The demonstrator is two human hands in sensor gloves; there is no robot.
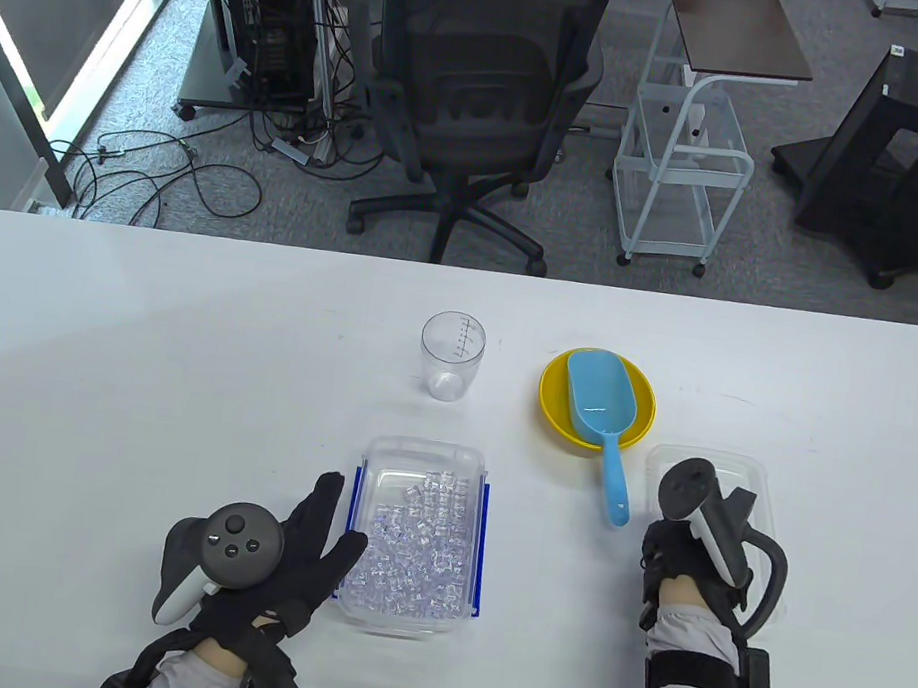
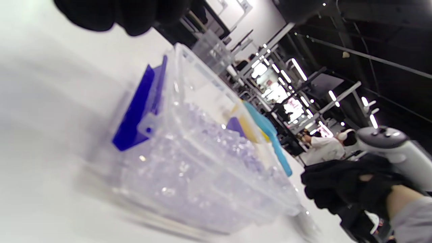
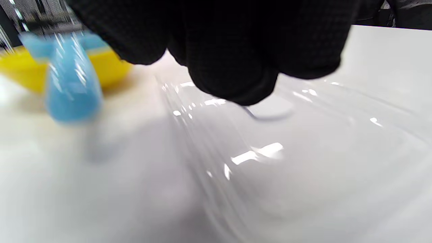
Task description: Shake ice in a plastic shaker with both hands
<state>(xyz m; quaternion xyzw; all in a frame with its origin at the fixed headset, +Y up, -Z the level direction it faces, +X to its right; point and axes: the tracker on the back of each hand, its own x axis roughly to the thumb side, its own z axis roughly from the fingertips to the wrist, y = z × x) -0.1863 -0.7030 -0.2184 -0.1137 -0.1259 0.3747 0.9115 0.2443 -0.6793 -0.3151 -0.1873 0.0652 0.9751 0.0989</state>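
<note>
Both hands are apart and hold nothing. Left hand (image 1: 290, 557) lies flat, fingers straight, touching the left side of the ice container (image 1: 414, 535). Right hand (image 1: 680, 555) is over a clear lid (image 1: 744, 471), fingers hidden; I cannot tell their state. Plastic shaker (image 1: 451, 356) stands upright, far center, left of the yellow bowl (image 1: 553, 397) with the blue scoop (image 1: 601, 412).

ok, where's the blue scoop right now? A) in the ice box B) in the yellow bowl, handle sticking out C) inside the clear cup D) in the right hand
B: the blue scoop lies in the yellow bowl, its handle reaching over the rim towards the right hand, which is not holding it.
</note>
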